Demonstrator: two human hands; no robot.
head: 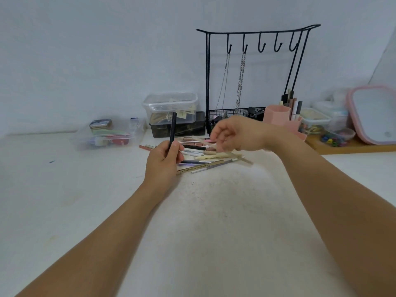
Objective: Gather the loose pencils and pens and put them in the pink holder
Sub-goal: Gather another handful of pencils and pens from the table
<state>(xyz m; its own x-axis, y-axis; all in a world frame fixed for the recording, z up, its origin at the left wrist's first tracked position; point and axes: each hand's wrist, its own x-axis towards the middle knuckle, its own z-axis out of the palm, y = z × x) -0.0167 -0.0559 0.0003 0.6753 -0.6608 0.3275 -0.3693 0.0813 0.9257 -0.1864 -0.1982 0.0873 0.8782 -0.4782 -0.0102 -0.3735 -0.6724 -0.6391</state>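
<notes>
On the surface, your left hand pinches a light, stiff black pen at its lower end; your blurred right hand curls loosely, seemingly empty.

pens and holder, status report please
Left hand holds a dark pen upright. Right hand empty over pile. Pink holder unobstructed.

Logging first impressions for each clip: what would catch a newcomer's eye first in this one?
Probably the left hand at centre, holding a dark pen upright above a scattered pile of pens and pencils on the white table. The right hand hovers blurred over the pile, fingers curled. Behind it, a black hook rack with hanging chains rises against the wall, and the pink holder, already containing a few pens, stands at its right foot.
</notes>
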